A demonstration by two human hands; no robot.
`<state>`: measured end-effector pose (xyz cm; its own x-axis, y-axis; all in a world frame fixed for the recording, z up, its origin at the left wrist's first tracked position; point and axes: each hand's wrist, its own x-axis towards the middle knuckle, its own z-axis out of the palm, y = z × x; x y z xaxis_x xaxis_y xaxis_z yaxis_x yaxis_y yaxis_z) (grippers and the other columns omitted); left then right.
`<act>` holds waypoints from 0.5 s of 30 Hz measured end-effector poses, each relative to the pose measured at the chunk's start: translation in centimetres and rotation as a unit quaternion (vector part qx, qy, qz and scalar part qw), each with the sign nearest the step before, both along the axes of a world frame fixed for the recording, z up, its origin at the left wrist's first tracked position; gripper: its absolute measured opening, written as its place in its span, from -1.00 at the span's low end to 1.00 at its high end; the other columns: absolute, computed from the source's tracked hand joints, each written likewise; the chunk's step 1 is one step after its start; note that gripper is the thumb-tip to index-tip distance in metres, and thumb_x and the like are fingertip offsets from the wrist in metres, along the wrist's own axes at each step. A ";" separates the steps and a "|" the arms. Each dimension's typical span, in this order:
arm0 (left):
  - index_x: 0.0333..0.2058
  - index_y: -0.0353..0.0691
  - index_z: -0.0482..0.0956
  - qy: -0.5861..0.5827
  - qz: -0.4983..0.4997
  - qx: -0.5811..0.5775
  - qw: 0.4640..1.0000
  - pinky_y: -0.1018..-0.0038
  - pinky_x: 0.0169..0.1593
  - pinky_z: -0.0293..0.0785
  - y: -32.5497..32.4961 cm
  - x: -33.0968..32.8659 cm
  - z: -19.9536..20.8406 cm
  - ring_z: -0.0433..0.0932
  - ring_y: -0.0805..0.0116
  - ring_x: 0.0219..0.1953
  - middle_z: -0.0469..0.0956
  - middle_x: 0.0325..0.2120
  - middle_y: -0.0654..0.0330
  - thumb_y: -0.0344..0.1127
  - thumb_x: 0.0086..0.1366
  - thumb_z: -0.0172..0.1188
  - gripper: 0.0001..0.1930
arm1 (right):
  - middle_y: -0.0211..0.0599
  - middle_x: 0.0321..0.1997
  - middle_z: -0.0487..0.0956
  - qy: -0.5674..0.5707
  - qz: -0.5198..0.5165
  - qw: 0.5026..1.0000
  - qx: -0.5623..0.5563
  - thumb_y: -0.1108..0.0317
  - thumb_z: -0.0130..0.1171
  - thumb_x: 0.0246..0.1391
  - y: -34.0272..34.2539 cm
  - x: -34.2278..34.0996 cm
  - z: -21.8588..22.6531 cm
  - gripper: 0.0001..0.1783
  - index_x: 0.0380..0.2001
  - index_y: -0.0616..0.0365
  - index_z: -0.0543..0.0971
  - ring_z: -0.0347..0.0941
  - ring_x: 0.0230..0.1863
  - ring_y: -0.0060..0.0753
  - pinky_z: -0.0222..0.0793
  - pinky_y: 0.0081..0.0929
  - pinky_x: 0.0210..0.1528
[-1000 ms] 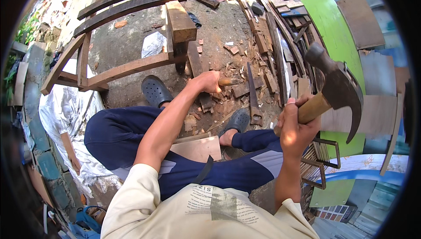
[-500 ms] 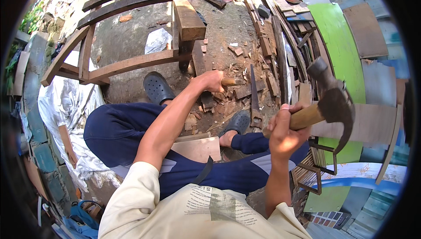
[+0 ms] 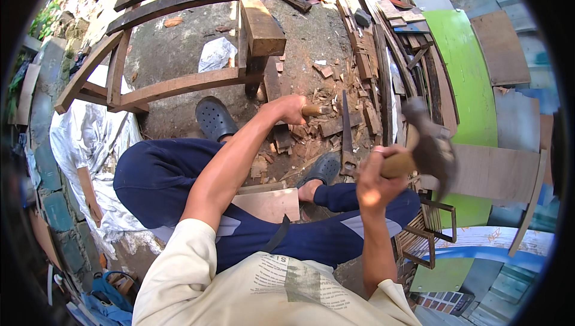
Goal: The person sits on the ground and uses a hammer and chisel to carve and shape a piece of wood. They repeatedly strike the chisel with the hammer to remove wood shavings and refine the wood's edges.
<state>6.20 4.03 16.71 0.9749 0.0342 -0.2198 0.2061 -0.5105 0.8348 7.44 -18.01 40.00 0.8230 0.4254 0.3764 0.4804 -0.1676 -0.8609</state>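
Note:
My right hand (image 3: 378,187) is closed round the wooden handle of a claw hammer (image 3: 432,155). The hammer is raised over my right knee, its dark metal head blurred by motion. Ahead of my lap, my left hand (image 3: 288,109) grips a wooden-handled tool (image 3: 315,110). The handle's end points right; the rest of the tool is hidden by the fist. Just beyond that fist, a wooden beam (image 3: 272,79) runs toward the wooden frame (image 3: 179,85), which has a thick post (image 3: 263,34) at its near right corner.
A handsaw (image 3: 347,128) lies among wood chips and offcuts (image 3: 338,123) near my right shoe (image 3: 323,167). Long planks (image 3: 383,80) line the right side, beside a green panel (image 3: 470,74). White sheeting (image 3: 90,158) lies at the left. A pale board (image 3: 269,204) sits between my legs.
The hammer has swung left and slightly down, with my right hand moving the same way. My left hand keeps its grip and place. The view has shifted slightly.

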 end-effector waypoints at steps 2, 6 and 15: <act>-0.34 -0.31 0.56 0.034 -0.014 -0.003 0.999 0.15 -0.28 0.46 0.1 0.1 0.1 0.56 0.06 -0.44 0.64 -0.48 -0.05 -0.46 -0.01 0.33 -0.78 | 0.16 -0.51 0.57 -0.010 0.086 0.942 -0.324 0.41 0.19 0.15 0.4 0.8 -1.4 -0.69 -0.09 0.36 0.47 0.59 -0.42 0.20 0.48 -0.15 -0.31; -0.32 -0.34 0.56 0.045 -0.002 0.016 0.999 0.14 -0.23 0.51 -0.1 0.0 0.6 0.62 -0.06 -0.35 0.65 -0.44 -0.10 -0.41 0.01 0.36 -0.76 | 0.09 -0.50 0.60 0.065 0.107 0.932 -0.340 0.45 0.18 0.12 -2.9 2.8 -0.4 -0.74 -0.13 0.35 0.49 0.62 -0.47 0.10 0.49 -0.20 -0.34; -0.33 -0.30 0.56 0.043 0.021 0.024 0.999 0.14 -0.26 0.48 -0.1 -0.6 1.5 0.60 -0.04 -0.38 0.63 -0.46 -0.08 -0.35 0.02 0.36 -0.75 | 0.26 -0.44 0.58 -0.029 0.088 0.870 -0.485 0.41 0.20 0.13 -0.6 0.6 -3.2 -0.72 -0.12 0.35 0.50 0.56 -0.34 0.43 0.50 -0.01 -0.20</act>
